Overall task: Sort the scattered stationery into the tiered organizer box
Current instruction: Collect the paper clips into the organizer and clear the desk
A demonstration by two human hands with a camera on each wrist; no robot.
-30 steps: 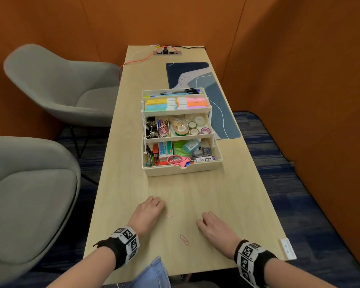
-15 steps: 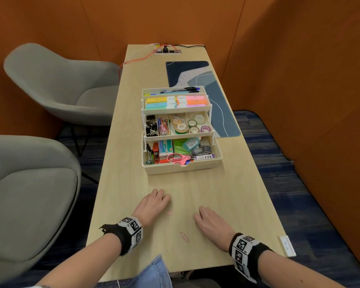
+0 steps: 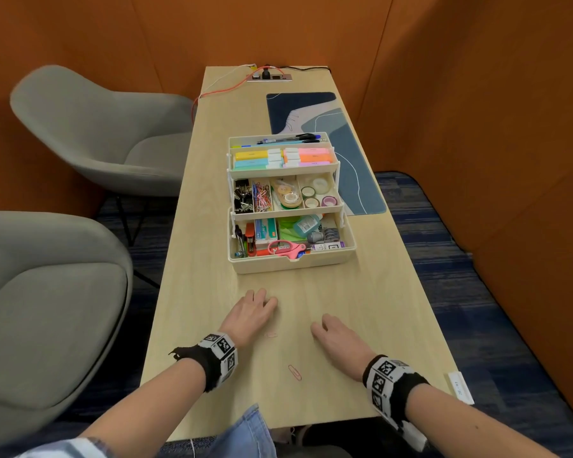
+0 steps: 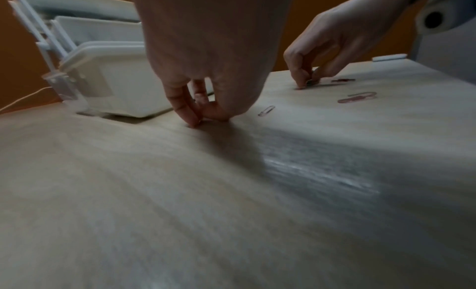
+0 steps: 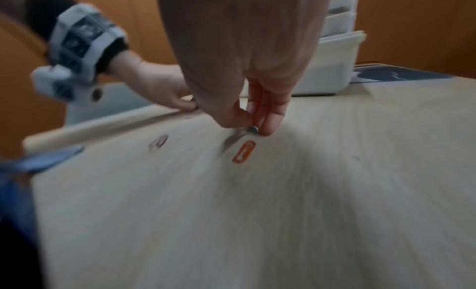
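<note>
The cream tiered organizer box (image 3: 291, 262) stands open mid-table, its trays full of stationery. My left hand (image 3: 251, 311) is in front of it, thumb and curled fingers (image 4: 185, 110) meeting on the tabletop; nothing shows between them. My right hand (image 3: 339, 338) pinches a small grey-blue clip (image 5: 253, 129) against the table. A pale pink paper clip (image 3: 271, 335) lies between the hands. A red paper clip (image 3: 294, 372) lies nearer me, just beside the right fingertips (image 5: 273, 122) in the right wrist view.
Two grey armchairs (image 3: 90, 133) stand to the left of the narrow wooden table (image 3: 394, 292). A blue desk mat (image 3: 351, 160) lies behind the box, and a power strip with cables (image 3: 269, 77) sits at the far end. A white label (image 3: 459, 387) marks the near right edge.
Both hands have crept forward and toward each other across the table. The two loose clips between them have stayed where they were.
</note>
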